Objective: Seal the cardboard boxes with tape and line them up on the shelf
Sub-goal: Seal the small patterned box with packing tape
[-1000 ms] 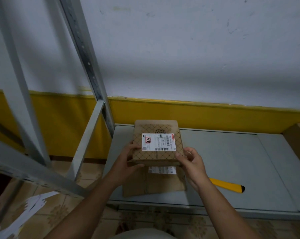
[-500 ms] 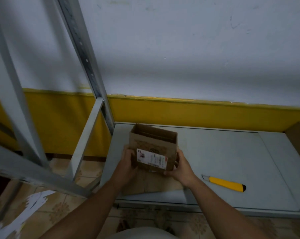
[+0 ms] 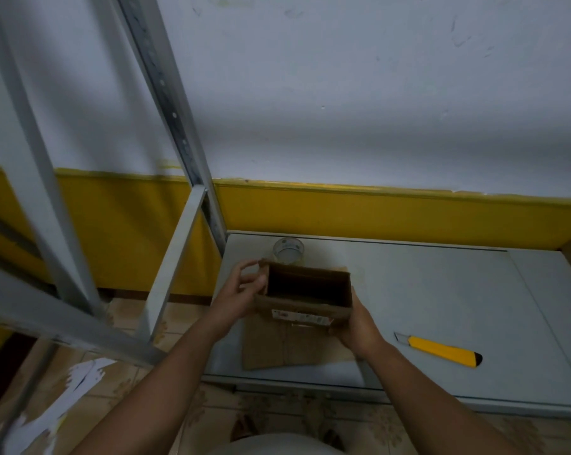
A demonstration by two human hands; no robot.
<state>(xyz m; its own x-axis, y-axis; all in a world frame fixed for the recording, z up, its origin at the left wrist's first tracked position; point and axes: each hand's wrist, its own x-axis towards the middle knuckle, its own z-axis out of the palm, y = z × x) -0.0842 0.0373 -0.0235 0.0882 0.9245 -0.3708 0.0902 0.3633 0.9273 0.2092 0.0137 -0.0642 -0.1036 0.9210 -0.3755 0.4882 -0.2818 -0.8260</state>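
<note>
Grey steel rack posts [image 3: 175, 126] stand left of the left hand [image 3: 241, 290], patterned tiled floor [image 3: 277, 405] below. Left hand curls on the left flap and side of the small brown cardboard box [image 3: 307, 305]; right hand [image 3: 356, 326] grips its near right corner. Box mouth open upward, long axis left-right. White label on the near face, print unreadable. Flattened brown cardboard sheet [image 3: 277, 349] under the hands on the grey metal shelf [image 3: 441, 290]; clear tape roll [image 3: 289, 252] just beyond. Yellow utility knife [image 3: 441, 351] right of the right hand. White wall [image 3: 343, 93] with a yellow band.
</note>
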